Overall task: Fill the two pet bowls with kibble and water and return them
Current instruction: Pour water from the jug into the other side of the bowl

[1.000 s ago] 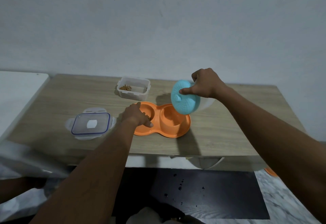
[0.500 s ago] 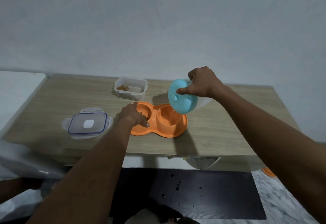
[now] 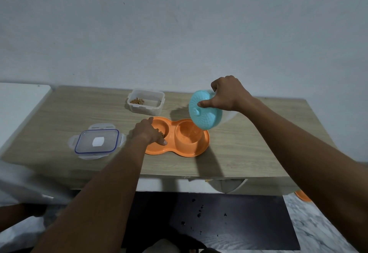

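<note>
An orange double pet bowl [image 3: 201,149] lies on the wooden table [image 3: 59,117]. Its left cup holds brown kibble [image 3: 161,132]; its right cup has water in it. My left hand [image 3: 148,132] rests on the left cup's rim, fingers laid flat over the edge. My right hand [image 3: 227,94] grips a water jug with a turquoise lid [image 3: 205,116], tipped steeply over the right cup, thumb pressing on the lid. A thin stream of water falls from the lid into the right cup.
A clear plastic container [image 3: 146,103] with a little kibble stands behind the bowl. Its blue-rimmed lid [image 3: 97,140] lies flat at the left. A white surface [image 3: 18,101] adjoins the table's left end. Below the table's front edge lies a dark mat [image 3: 219,219] with scattered bits.
The jug has tilted a little further over the right cup. My left hand has stayed on the left cup's rim.
</note>
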The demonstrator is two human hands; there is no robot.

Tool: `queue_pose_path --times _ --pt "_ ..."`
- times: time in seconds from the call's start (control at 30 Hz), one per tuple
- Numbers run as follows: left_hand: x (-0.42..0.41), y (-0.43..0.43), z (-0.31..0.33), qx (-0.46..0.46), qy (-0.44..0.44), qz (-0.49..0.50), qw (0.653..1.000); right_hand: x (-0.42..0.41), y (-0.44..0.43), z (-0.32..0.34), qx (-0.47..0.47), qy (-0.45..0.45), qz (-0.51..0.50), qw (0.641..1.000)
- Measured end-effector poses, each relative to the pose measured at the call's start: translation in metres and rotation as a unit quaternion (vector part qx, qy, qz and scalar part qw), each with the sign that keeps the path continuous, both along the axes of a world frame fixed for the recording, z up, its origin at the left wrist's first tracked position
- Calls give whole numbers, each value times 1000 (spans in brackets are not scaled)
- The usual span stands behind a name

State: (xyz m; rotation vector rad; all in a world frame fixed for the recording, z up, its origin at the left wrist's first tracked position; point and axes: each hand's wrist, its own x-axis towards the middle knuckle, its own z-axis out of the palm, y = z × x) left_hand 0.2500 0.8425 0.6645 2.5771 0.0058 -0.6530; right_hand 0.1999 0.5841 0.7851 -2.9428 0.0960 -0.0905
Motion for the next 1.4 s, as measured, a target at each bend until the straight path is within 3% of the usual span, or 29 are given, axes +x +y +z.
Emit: queue_pose_path --times 1.4 --pt "-2 1 2 8 -5 -8 1000 0 2 9 -15 -22 28 999"
